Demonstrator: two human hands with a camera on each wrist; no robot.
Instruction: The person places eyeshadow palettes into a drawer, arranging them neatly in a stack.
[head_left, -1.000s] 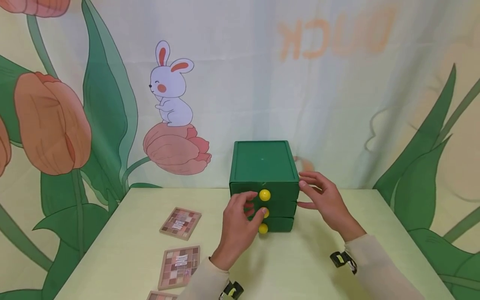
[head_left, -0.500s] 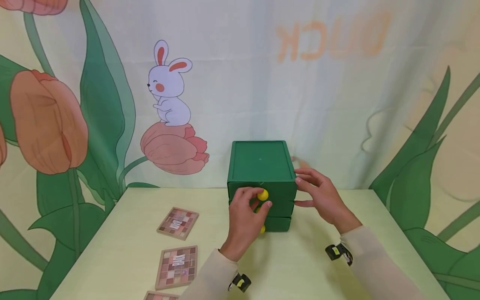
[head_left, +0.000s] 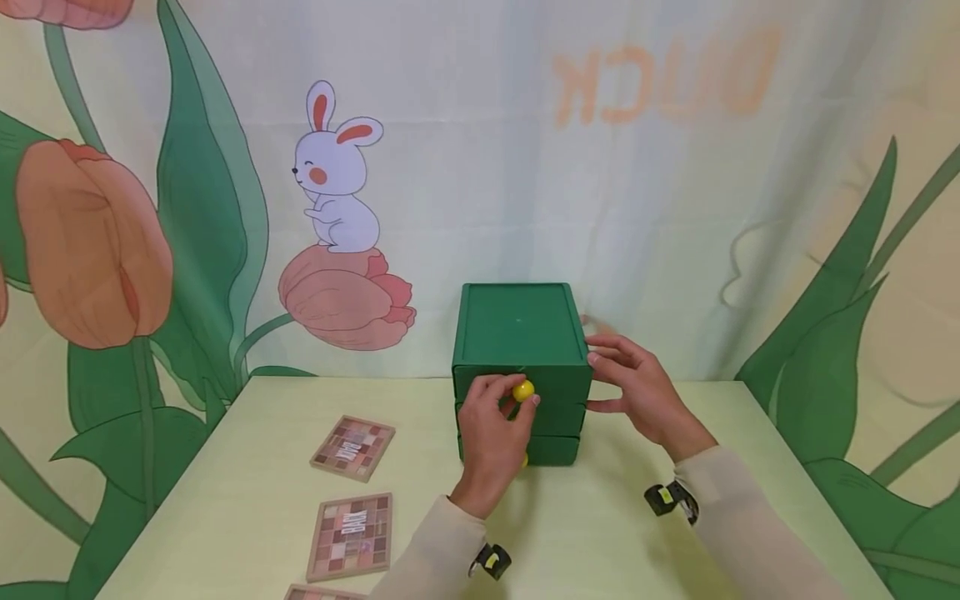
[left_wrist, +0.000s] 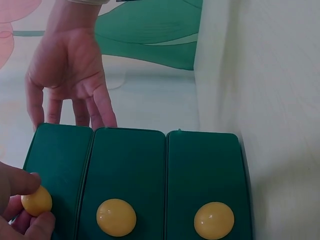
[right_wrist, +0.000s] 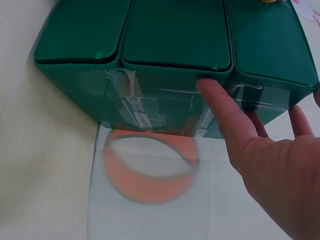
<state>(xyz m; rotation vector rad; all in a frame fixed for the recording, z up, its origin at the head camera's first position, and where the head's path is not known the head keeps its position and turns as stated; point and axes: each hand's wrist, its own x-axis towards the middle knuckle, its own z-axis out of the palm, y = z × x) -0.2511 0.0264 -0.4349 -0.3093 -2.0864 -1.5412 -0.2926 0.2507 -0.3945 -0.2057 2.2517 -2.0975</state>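
A green chest of three small drawers (head_left: 521, 321) stands at the back of the table. My left hand (head_left: 493, 442) is at its front and pinches the round yellow knob (head_left: 523, 391) of the top drawer between thumb and fingers. In the left wrist view the middle knob (left_wrist: 116, 217) and bottom knob (left_wrist: 214, 220) are untouched, and all drawer fronts look closed. Along the chest's right side, my right hand (head_left: 645, 387) rests its spread, mostly straight fingers on the wall. Strips of clear tape (right_wrist: 135, 95) show on that wall in the right wrist view.
Two flat palettes with brown and pink squares (head_left: 353, 448) (head_left: 350, 537) lie on the left of the pale table (head_left: 600, 533). A third palette (head_left: 322, 592) is cut off by the lower edge. A printed curtain (head_left: 480, 167) hangs right behind the chest.
My left hand has risen from beside the middle knob to the top drawer's knob and now pinches it. The right hand stays at the chest's side. The view has shifted slightly.
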